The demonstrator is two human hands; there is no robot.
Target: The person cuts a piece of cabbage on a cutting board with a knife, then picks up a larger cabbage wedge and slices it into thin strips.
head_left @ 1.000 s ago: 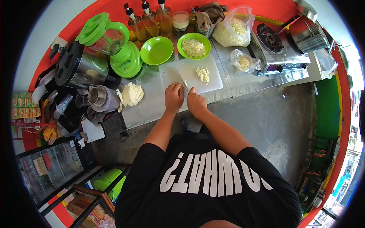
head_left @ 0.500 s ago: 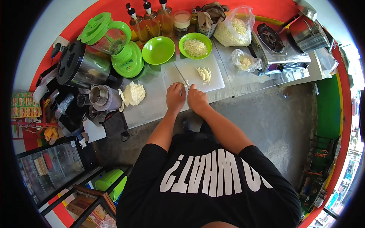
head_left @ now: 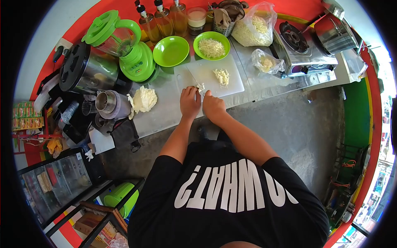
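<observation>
Honestly, my worry is a nick: my left hand [head_left: 189,103] pins the cabbage piece [head_left: 200,87] right beside the knife [head_left: 193,78], fingers curled down. My right hand [head_left: 213,106] is clamped on the handle. The blade's long axis runs away and leftward across the cutting board [head_left: 231,84].

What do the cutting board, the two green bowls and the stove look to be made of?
The cutting board looks like white plastic, matte and uniformly pale. The empty green bowl and the green bowl of shreds also look plastic: bright uniform colour with a soft sheen. The gas stove appears to be stainless steel, silvery and reflective, with a dark burner grate.
</observation>
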